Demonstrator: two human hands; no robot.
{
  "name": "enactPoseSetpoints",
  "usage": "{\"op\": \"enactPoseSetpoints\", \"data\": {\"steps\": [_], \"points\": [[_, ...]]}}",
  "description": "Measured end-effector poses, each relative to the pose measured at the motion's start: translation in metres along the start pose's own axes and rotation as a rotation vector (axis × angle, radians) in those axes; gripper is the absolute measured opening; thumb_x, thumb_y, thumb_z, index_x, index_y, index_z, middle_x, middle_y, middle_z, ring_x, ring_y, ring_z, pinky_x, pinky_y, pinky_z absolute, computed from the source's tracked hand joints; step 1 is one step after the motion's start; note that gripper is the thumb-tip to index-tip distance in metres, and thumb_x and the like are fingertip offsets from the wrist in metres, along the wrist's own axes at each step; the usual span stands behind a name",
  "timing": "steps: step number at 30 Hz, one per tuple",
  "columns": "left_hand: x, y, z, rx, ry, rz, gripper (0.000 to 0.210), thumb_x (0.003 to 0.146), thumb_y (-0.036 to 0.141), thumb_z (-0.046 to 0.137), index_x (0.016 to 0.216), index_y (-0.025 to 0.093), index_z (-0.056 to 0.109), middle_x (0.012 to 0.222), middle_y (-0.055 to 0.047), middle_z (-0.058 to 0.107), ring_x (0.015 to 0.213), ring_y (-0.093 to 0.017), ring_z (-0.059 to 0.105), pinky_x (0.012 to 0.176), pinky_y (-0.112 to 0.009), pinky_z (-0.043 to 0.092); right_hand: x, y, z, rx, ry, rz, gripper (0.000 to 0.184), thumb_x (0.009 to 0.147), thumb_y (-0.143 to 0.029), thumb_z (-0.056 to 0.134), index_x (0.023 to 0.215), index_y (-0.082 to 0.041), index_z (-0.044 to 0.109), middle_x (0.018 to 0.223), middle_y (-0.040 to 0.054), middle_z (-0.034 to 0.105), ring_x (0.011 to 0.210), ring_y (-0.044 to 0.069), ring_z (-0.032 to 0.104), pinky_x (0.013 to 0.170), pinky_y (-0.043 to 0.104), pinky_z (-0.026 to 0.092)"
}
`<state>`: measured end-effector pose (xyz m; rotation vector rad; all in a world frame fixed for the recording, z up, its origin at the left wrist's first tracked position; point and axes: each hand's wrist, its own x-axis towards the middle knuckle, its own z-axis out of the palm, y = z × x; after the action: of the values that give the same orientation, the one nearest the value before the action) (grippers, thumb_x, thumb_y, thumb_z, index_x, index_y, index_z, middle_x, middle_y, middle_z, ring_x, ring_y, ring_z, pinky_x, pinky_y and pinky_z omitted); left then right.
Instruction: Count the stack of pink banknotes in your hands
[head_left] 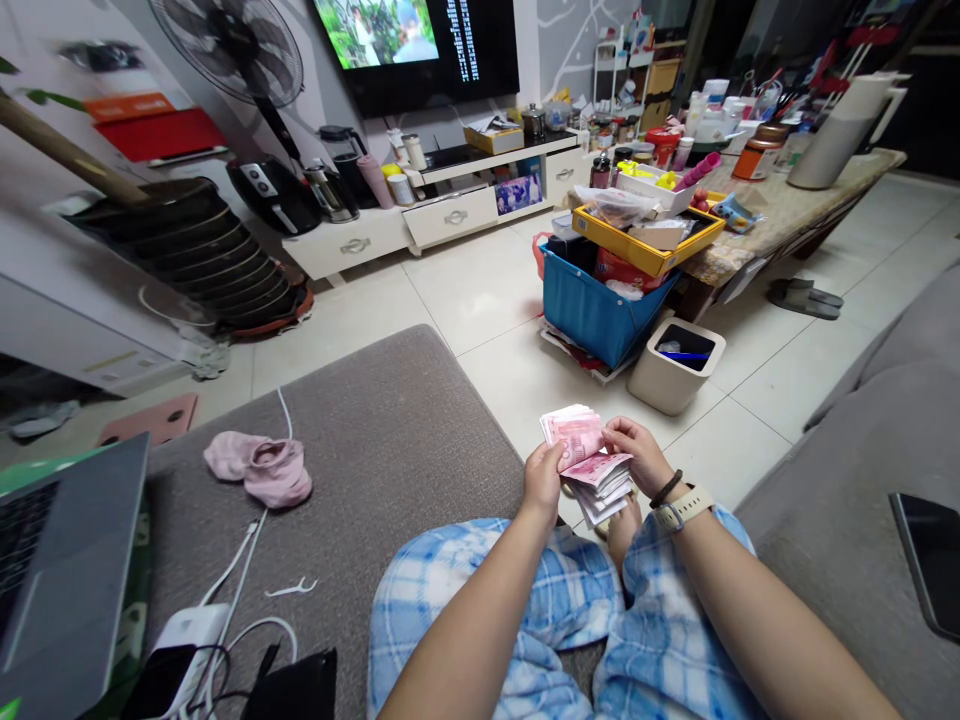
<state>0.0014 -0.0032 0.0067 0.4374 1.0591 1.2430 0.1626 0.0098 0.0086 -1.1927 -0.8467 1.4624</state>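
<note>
Pinching notes [583,434] over there: L hand [543,478] mid-stack, R hand [637,452] at an edge. Prob. light, floppy, bit slippery; best gripped near the bend, thumb on top.

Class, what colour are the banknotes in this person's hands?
The banknotes are pinkish red, with paler, whitish edges; the head view shows this best.

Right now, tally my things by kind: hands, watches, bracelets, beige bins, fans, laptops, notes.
Left hand, right hand: 2
Watch: 1
Bracelet: 1
Beige bin: 1
Fan: 1
Laptop: 1
Notes: overlapping, uncountable
Total, notes excluded: 7
</note>
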Motion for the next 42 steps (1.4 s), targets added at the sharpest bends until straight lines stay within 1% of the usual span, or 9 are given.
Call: {"op": "enactPoseSetpoints", "data": {"steps": [4, 7, 12, 14, 20, 24, 29, 34, 42], "points": [[-0.0003, 0.0005, 0.0001, 0.013, 0.001, -0.002, 0.029, 0.059, 0.036, 0.087, 0.075, 0.015, 0.075, 0.069, -0.004, 0.074, 0.072, -0.021, 0.069, 0.078, -0.032, 0.052, 0.0011, 0.0012, 0.0003, 0.005, 0.017, 0.007, 0.044, 0.056, -0.052, 0.091, 0.073, -0.021, 0.064, 0.059, -0.0035, 0.058, 0.056, 0.014, 0.048, 0.056, 0.029, 0.036], [-0.0011, 0.0007, 0.0001, 0.022, -0.016, -0.006, 0.027, 0.06, 0.035, 0.086, 0.075, 0.015, 0.075, 0.067, -0.003, 0.073, 0.072, -0.021, 0.069, 0.078, -0.032, 0.052, 0.0022, 0.0032, -0.0006, -0.01, 0.022, 0.026, 0.044, 0.056, -0.053, 0.091, 0.071, -0.021, 0.064, 0.06, -0.0029, 0.059, 0.056, 0.015, 0.049, 0.057, 0.03, 0.038], [-0.002, 0.0003, 0.0006, 0.015, -0.025, 0.01, 0.028, 0.059, 0.034, 0.087, 0.076, 0.015, 0.076, 0.076, -0.006, 0.077, 0.072, -0.02, 0.069, 0.078, -0.031, 0.053, 0.003, 0.0049, -0.002, 0.01, 0.023, 0.044, 0.048, 0.052, -0.056, 0.093, 0.065, -0.021, 0.063, 0.056, -0.0038, 0.056, 0.054, 0.013, 0.047, 0.055, 0.028, 0.036], [-0.0024, 0.0004, 0.0011, 0.009, -0.023, 0.006, 0.028, 0.059, 0.034, 0.088, 0.076, 0.015, 0.077, 0.077, -0.006, 0.078, 0.072, -0.02, 0.07, 0.079, -0.032, 0.053, 0.0027, 0.0044, -0.0019, 0.018, 0.028, 0.039, 0.049, 0.051, -0.057, 0.094, 0.063, -0.02, 0.063, 0.055, -0.0041, 0.055, 0.053, 0.012, 0.046, 0.054, 0.028, 0.035], [-0.0013, -0.0007, 0.0012, -0.026, -0.023, 0.007, 0.032, 0.06, 0.04, 0.088, 0.076, 0.015, 0.077, 0.074, -0.005, 0.076, 0.07, -0.02, 0.069, 0.08, -0.033, 0.054, 0.0022, 0.0027, -0.0012, 0.005, 0.022, 0.027, 0.05, 0.052, -0.058, 0.093, 0.064, -0.02, 0.063, 0.057, -0.0034, 0.057, 0.055, 0.013, 0.048, 0.056, 0.029, 0.037], [0.0014, -0.0041, -0.0011, -0.016, 0.01, 0.023, 0.034, 0.06, 0.043, 0.088, 0.077, 0.015, 0.077, 0.079, -0.006, 0.078, 0.076, -0.021, 0.071, 0.079, -0.032, 0.053, 0.0024, 0.0028, -0.0011, 0.011, 0.029, 0.034, 0.05, 0.05, -0.058, 0.094, 0.064, -0.02, 0.064, 0.057, -0.003, 0.058, 0.055, 0.013, 0.049, 0.056, 0.029, 0.037], [0.002, -0.0066, -0.0029, -0.007, 0.022, 0.038, 0.034, 0.064, 0.044, 0.085, 0.08, 0.015, 0.078, 0.083, -0.007, 0.079, 0.078, -0.021, 0.071, 0.079, -0.031, 0.052, 0.0019, 0.0031, -0.0012, -0.003, 0.042, 0.018, 0.05, 0.051, -0.057, 0.094, 0.065, -0.02, 0.065, 0.058, -0.0027, 0.059, 0.055, 0.014, 0.05, 0.056, 0.029, 0.038], [0.0015, -0.006, -0.0027, 0.003, 0.031, 0.03, 0.035, 0.064, 0.045, 0.085, 0.079, 0.014, 0.078, 0.082, -0.007, 0.078, 0.077, -0.02, 0.07, 0.077, -0.03, 0.052, 0.0007, 0.0017, -0.0008, -0.032, 0.045, 0.002, 0.05, 0.053, -0.059, 0.093, 0.067, -0.021, 0.064, 0.058, -0.0022, 0.06, 0.055, 0.014, 0.05, 0.056, 0.03, 0.037], [0.0015, -0.0059, -0.0028, 0.004, 0.041, 0.012, 0.033, 0.064, 0.045, 0.085, 0.077, 0.015, 0.076, 0.078, -0.005, 0.077, 0.074, -0.02, 0.069, 0.075, -0.03, 0.052, 0.0002, -0.0008, 0.0004, -0.033, 0.057, 0.02, 0.049, 0.051, -0.057, 0.094, 0.065, -0.021, 0.064, 0.056, -0.003, 0.059, 0.053, 0.013, 0.048, 0.055, 0.029, 0.036]]}}
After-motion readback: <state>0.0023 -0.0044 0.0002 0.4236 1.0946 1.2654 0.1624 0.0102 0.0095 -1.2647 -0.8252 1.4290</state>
